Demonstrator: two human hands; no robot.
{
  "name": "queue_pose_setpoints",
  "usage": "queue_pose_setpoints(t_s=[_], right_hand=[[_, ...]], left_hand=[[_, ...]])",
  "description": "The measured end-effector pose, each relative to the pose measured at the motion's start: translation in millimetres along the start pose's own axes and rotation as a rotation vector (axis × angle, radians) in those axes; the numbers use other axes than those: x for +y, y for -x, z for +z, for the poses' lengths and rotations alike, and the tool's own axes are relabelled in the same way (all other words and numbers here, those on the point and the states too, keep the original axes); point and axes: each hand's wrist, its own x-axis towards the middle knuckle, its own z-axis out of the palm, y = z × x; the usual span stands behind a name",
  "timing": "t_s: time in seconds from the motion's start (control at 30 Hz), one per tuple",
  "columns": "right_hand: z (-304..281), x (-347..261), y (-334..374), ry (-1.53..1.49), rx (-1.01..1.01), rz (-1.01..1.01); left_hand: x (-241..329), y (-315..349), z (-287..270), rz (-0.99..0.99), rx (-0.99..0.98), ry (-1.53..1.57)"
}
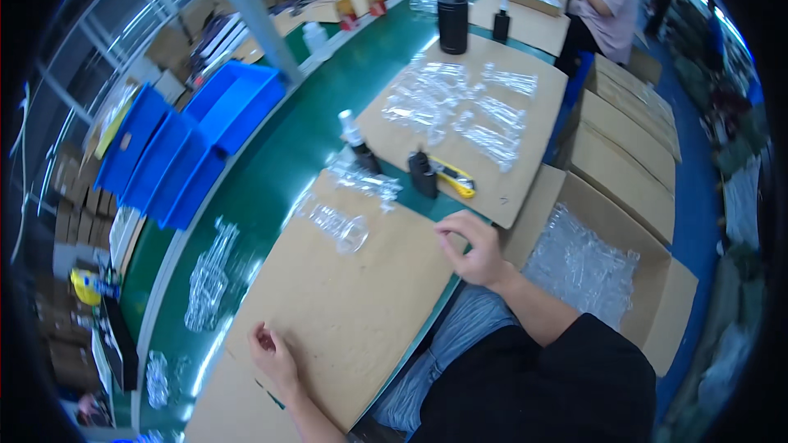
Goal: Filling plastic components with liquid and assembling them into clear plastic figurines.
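My left hand [276,363] hovers over the left side of a cardboard-covered board [361,303], loosely curled, with the thumb apart from the fingers and nothing seen between them. At the board's right edge, my right hand [474,249] is closed, index finger and thumb curled together; nothing shows in it. Clear plastic pieces [336,226], one ending in a ring, lie at the board's far end. Beyond them are more clear pieces [363,180], a dark bottle with a white top [358,143], a small black bottle [423,175] and a yellow box cutter [453,176].
A second board [492,189] carries many clear plastic pieces [460,102] and a large black bottle [453,18]. On my right stands an open carton [657,312] of clear pieces. Blue bins [176,160] stand left of the green conveyor [271,164]. Another person [609,0] sits farther away.
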Motion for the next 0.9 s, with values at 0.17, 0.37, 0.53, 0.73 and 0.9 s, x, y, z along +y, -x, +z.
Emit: queue_pose_setpoints(t_s=[0.17,0.37,0.53,0.73,0.9], right_hand=[[-98,62,-32,0.518,0.294,0.023],[-148,122,-74,0.537,0.074,0.271],[-140,149,-49,0.306,0.026,0.263],[-106,180,-66,0.402,0.076,0.142],[-108,177,-74,0.369,0.149,0.232]], left_hand=[[31,3,28,0.105,-0.078,-0.049],[73,24,71,0.240,-0.129,-0.061],[77,49,90,0.277,-0.192,-0.008],[55,59,87,0.258,-0.168,-0.002],[51,55,90,0.258,-0.183,-0.034]])
